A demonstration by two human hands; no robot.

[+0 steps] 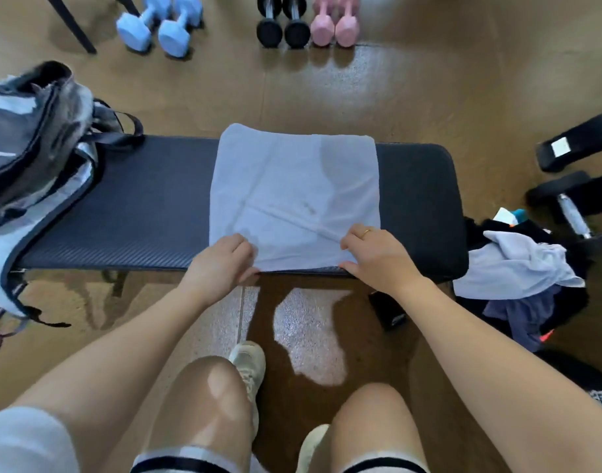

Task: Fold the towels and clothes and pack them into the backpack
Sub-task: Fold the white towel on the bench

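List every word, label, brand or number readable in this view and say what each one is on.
No text can be read with certainty.
White lettering on the black round object at the lower right edge: cut off by the frame, unreadable.
White label on the black equipment at the right: blurred, nothing legible.
White mark on the small black item under the bench: too small and blurred.
Towel, backpack, dumbbells: no visible text.

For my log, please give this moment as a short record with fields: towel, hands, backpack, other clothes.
towel: light towel spread flat across the dark bench
left hand: left hand pinches the towel's near left corner
right hand: right hand grips the near right corner
backpack: backpack open on the bench's left end
other clothes: unfolded pile of clothes right of the bench
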